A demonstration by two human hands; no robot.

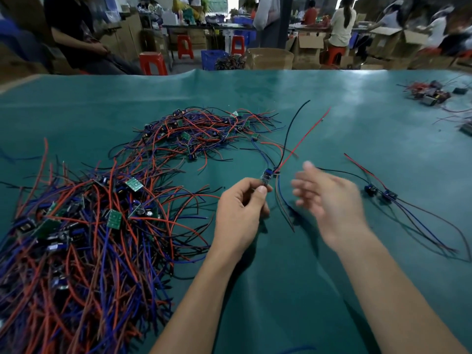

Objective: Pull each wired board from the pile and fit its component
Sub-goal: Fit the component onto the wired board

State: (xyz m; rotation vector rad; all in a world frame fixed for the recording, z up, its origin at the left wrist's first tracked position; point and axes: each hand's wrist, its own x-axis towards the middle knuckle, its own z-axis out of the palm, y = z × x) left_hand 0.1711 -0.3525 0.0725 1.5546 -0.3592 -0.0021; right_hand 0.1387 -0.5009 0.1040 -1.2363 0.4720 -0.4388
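L hand (240, 203) pinches a wired board (267, 176) above the green mat (332, 118), centre. R hand (329, 198), blurred, fingers spread, holds nothing. Pile (102, 200) lies left; two boards (380, 192) right. Far: blue crate (210, 58) w/ wires, cardboard boxes (270, 58).

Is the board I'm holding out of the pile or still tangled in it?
Out. The left hand pinches the board above bare table, right of the pile; its wires hang free.
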